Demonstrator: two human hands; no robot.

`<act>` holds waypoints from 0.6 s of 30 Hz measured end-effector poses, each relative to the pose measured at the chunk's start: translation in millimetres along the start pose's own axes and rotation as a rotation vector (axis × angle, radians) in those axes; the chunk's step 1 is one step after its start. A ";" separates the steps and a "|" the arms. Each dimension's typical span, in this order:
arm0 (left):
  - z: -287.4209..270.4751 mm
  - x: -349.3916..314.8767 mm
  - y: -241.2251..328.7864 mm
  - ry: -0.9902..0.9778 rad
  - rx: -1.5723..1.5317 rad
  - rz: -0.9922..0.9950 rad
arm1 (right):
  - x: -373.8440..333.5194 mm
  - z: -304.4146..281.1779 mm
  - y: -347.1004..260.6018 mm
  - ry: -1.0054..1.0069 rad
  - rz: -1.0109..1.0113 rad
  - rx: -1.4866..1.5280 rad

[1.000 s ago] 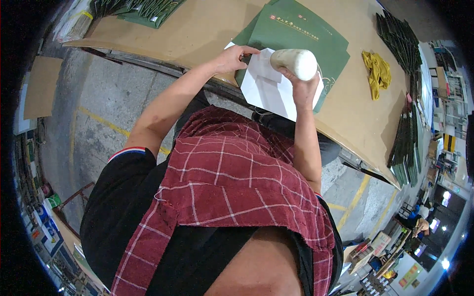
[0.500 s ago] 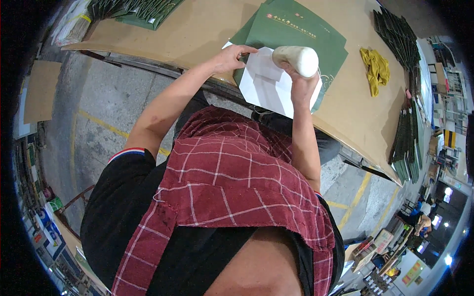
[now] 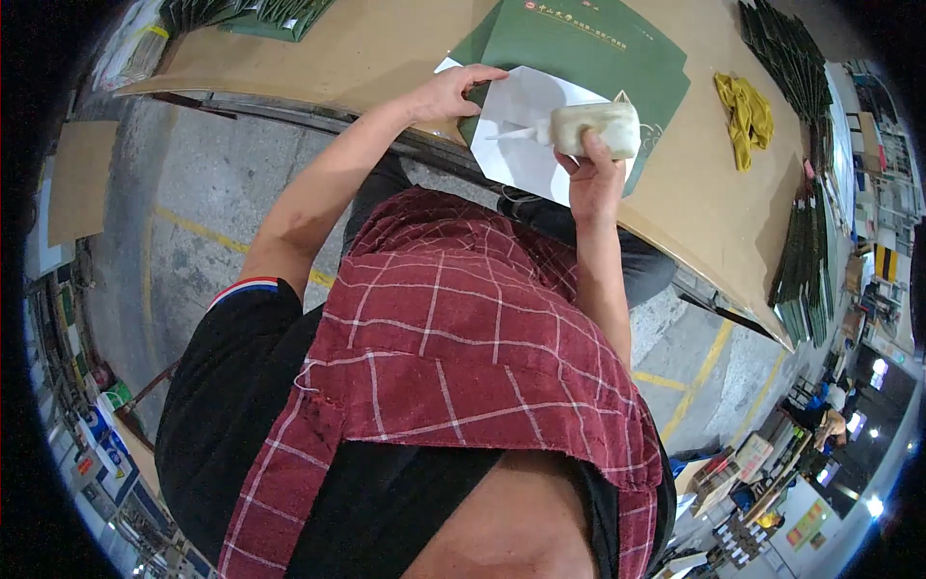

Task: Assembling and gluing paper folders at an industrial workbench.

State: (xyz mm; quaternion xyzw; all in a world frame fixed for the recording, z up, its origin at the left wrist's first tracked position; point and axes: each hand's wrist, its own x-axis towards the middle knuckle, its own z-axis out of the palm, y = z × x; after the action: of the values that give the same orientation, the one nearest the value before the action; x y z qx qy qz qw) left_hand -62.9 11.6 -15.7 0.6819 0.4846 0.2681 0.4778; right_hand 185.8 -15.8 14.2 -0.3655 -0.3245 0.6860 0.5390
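A white squeeze bottle (image 3: pixel 603 133) with a thin pointed nozzle lies sideways in my right hand (image 3: pixel 593 188), which is closed round it. The nozzle points left over the white folded end of a green paper bag (image 3: pixel 588 68). That end shows white flaps (image 3: pixel 516 166) near the table's front edge. My left hand (image 3: pixel 451 95) is at the left side of the flaps, index finger stretched to the paper's edge and thumb apart below it. Its other fingers are partly hidden. More green paper lies under the bag.
A yellow cloth (image 3: pixel 746 121) lies on the brown table (image 3: pixel 367 48), right of the bag. Folded dark green bags (image 3: pixel 796 251) line the table's right edge. More green bags (image 3: pixel 280 19) and a banded pale bundle (image 3: pixel 145 53) are at the far left.
The bottle has turned from its base facing me to lying sideways, nozzle pointing left over the flaps. My right hand has moved slightly nearer. The left hand stays at the paper's edge.
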 end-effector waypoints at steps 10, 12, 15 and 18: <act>4.9 0.0 -9.7 0.070 0.077 0.133 | -4.2 23.2 4.0 -0.029 -0.087 -0.215; 5.2 -0.8 -9.2 0.070 0.095 0.130 | -3.3 22.6 5.5 -0.038 -0.070 -0.215; 5.9 -1.5 -9.7 0.088 0.056 0.146 | -3.3 23.6 8.7 -0.035 -0.072 -0.206; 4.9 -1.1 -7.8 0.098 0.098 0.163 | -3.3 19.8 11.2 -0.028 -0.063 -0.233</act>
State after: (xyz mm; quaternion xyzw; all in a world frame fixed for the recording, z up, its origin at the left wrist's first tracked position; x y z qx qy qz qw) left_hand -62.4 9.2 -24.7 0.7278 0.4627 0.3149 0.3963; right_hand 163.8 -22.3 15.6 -0.4059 -0.4209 0.6314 0.5094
